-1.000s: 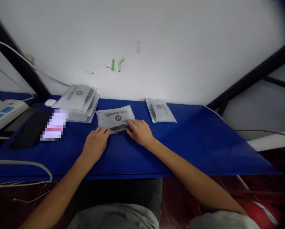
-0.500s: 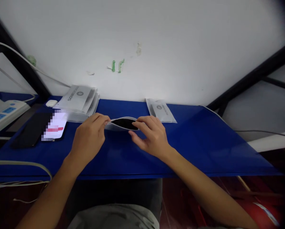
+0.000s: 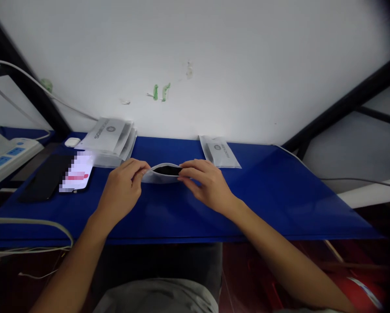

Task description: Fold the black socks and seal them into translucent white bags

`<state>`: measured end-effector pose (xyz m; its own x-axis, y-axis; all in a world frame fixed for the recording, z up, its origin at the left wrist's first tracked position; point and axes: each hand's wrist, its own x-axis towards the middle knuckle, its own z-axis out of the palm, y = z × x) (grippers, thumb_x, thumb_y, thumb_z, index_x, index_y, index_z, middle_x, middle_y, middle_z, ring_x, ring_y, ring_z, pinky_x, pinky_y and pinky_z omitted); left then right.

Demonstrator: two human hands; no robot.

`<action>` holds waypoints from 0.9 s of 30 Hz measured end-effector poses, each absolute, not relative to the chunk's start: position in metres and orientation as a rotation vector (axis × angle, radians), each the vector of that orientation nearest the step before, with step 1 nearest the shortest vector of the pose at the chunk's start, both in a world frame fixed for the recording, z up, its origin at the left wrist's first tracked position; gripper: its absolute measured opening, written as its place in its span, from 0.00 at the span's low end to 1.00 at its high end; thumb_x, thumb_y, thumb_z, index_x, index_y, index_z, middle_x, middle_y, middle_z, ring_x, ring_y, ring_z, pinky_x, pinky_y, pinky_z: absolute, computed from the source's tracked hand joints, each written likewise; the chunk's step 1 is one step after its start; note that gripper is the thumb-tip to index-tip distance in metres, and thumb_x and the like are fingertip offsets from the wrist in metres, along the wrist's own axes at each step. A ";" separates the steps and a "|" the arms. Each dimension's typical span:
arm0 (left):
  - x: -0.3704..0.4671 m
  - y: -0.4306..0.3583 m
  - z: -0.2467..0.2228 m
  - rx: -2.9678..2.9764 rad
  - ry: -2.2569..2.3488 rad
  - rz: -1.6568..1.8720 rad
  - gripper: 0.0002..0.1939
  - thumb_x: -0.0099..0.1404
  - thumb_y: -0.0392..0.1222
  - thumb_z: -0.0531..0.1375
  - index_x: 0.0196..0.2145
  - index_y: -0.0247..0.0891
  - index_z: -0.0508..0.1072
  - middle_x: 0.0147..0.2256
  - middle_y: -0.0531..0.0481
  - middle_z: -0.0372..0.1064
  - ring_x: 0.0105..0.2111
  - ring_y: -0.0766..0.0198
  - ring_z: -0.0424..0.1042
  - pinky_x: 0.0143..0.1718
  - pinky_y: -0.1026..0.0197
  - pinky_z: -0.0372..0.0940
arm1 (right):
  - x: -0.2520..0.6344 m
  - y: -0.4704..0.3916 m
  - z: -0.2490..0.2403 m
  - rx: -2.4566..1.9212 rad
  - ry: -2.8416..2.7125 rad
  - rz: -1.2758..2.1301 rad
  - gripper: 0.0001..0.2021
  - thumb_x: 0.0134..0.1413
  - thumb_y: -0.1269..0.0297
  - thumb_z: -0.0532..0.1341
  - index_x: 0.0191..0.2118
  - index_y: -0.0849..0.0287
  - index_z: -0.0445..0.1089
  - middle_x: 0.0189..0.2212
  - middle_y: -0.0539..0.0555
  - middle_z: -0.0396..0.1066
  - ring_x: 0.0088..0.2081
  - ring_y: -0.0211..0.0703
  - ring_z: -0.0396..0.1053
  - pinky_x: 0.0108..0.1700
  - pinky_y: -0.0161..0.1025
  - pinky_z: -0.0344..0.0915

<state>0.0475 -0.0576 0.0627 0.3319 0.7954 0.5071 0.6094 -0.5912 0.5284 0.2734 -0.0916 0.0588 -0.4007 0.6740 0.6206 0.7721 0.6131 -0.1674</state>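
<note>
Between my hands is a translucent plastic pouch [image 3: 158, 177], its mouth gaping toward me and something black showing inside. My left hand [image 3: 125, 182] pinches the pouch's left end between thumb and fingers. At the right end, my right hand [image 3: 204, 180] grips the rim with thumb below and fingers above. Behind my left hand lies a stack of printed frosted pouches [image 3: 108, 137]. Another printed pouch [image 3: 220, 152] rests flat by the wall, beyond my right hand.
All this is on a blue table [image 3: 279, 195] against a white wall. To the left are a lit phone [image 3: 80, 171], a black phone-like slab [image 3: 46, 178], a white earbud case [image 3: 72, 142] and a power strip [image 3: 14, 154]. A pale cable [image 3: 28, 221] crosses the front left edge.
My right thumb has come up onto the pouch's rim, and my right hand has moved slightly left. The pouch's mouth looks narrower across, and more of its front face shows.
</note>
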 end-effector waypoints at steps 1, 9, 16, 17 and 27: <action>0.048 -0.057 0.063 2.349 1.274 1.110 0.08 0.65 0.34 0.53 0.34 0.40 0.72 0.33 0.54 0.71 0.34 0.66 0.70 0.37 0.63 0.65 | 0.273 -0.091 0.059 -1.129 -2.190 -0.198 0.08 0.61 0.67 0.56 0.38 0.57 0.73 0.41 0.57 0.74 0.39 0.44 0.70 0.43 0.44 0.64; 0.046 -0.057 0.059 2.320 1.281 1.145 0.08 0.65 0.38 0.55 0.37 0.41 0.74 0.35 0.53 0.74 0.34 0.65 0.72 0.36 0.63 0.67 | 0.275 -0.083 0.067 -1.180 -2.273 -0.092 0.11 0.62 0.68 0.54 0.36 0.58 0.74 0.37 0.54 0.75 0.38 0.43 0.68 0.42 0.44 0.61; 0.038 -0.059 0.048 2.080 1.420 1.325 0.08 0.62 0.44 0.59 0.38 0.43 0.76 0.35 0.54 0.77 0.34 0.64 0.75 0.38 0.62 0.70 | 0.282 -0.080 0.070 -1.212 -2.159 -0.011 0.10 0.61 0.67 0.55 0.33 0.57 0.73 0.33 0.53 0.75 0.36 0.43 0.68 0.40 0.43 0.61; 0.038 -0.059 0.047 2.052 1.428 1.342 0.08 0.62 0.44 0.60 0.37 0.43 0.76 0.35 0.54 0.77 0.34 0.63 0.75 0.38 0.62 0.70 | 0.282 -0.080 0.071 -1.215 -2.157 -0.004 0.10 0.61 0.66 0.56 0.33 0.56 0.73 0.32 0.53 0.74 0.36 0.43 0.68 0.40 0.43 0.61; 0.034 -0.059 0.048 2.016 1.409 1.323 0.07 0.62 0.42 0.58 0.34 0.42 0.76 0.30 0.55 0.77 0.31 0.65 0.75 0.35 0.63 0.69 | 0.281 -0.080 0.074 -1.243 -2.107 0.024 0.07 0.58 0.66 0.58 0.30 0.56 0.72 0.29 0.52 0.74 0.33 0.42 0.67 0.39 0.43 0.62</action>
